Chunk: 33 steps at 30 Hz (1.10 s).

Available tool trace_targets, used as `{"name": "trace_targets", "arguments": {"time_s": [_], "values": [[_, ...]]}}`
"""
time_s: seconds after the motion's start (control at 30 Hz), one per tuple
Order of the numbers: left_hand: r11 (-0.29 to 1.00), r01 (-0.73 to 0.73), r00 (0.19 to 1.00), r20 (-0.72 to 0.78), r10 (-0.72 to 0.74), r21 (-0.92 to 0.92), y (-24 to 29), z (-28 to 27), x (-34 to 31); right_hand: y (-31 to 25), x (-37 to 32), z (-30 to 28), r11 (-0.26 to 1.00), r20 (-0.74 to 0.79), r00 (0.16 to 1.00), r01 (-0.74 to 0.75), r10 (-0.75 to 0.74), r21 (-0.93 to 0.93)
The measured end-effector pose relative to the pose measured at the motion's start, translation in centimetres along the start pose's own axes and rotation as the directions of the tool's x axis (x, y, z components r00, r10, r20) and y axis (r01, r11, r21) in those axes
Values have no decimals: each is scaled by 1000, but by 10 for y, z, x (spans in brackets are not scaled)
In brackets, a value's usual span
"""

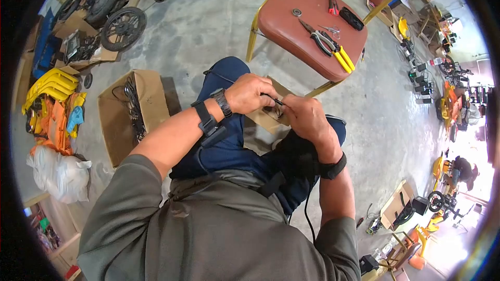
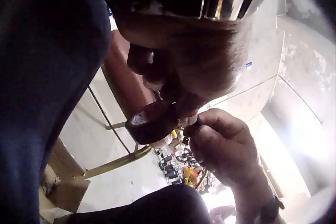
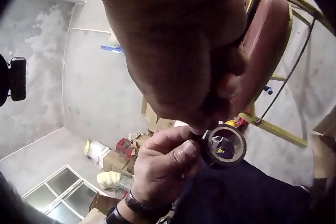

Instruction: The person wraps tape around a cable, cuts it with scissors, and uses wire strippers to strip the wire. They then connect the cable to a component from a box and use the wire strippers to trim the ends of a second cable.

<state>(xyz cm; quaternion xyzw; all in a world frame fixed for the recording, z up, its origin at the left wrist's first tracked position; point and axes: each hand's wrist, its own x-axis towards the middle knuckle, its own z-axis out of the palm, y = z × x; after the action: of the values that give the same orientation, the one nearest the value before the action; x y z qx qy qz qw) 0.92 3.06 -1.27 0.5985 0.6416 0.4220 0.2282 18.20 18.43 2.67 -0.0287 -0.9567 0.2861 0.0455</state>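
Note:
Over the lap, the fingertips of my left hand (image 1: 246, 93) and right hand (image 1: 307, 117) meet on a thin black cable (image 1: 277, 100). Thumb and forefinger of the left hand pinch it, as the right wrist view shows. From the other side the right hand (image 2: 223, 142) pinches it close by. A roll of black tape (image 3: 210, 157) hangs right beside the joined fingertips, its round hole facing the right wrist camera. In the left wrist view the same roll (image 2: 163, 127) shows just below the left fingers. Part of the cable is hidden behind the hands.
Ahead stands a reddish-brown chair (image 1: 281, 23) bearing yellow-handled pliers (image 1: 341, 58), scissors (image 1: 332, 30), a red-handled tool (image 1: 333, 4) and a small ring (image 1: 296, 12). A cardboard box (image 1: 156, 93) of black cables is at the left. Cardboard (image 1: 260, 119) lies between the knees.

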Motion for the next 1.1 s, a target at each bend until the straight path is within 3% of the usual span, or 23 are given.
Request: {"name": "trace_targets", "arguments": {"time_s": [0.1, 0.3, 0.47, 0.5, 0.6, 0.77, 0.97, 1.1], "values": [[998, 57, 998, 26, -56, -39, -2, 3, 3, 0, 0, -3, 996, 20, 996, -84, 84, 29], [989, 37, 999, -25, -34, 142, 3, -6, 3, 19, -8, 1, 971, -17, 988, -147, 153, 190], [984, 50, 994, -101, -33, 170, -8, -35, -10, 17, -26, -29, 943, -59, 961, -249, 268, 221], [983, 60, 993, -111, -40, 175, -10, -42, -13, 13, -29, -33, 915, -43, 935, -333, 351, 229], [981, 101, 988, -131, -80, 163, -14, -50, -19, 31, -44, -29, 943, -43, 956, -277, 290, 185], [973, 173, 975, -164, -147, 155, -21, -52, -19, 52, -61, -18, 920, -104, 929, -326, 354, 215], [956, 55, 986, -164, -7, 287, -28, -52, -23, 43, -65, 0, 944, -248, 916, -272, 314, 188], [950, 45, 986, -165, 7, 310, -25, -54, -21, 46, -62, 5, 957, -290, 919, -214, 265, 196]]}}
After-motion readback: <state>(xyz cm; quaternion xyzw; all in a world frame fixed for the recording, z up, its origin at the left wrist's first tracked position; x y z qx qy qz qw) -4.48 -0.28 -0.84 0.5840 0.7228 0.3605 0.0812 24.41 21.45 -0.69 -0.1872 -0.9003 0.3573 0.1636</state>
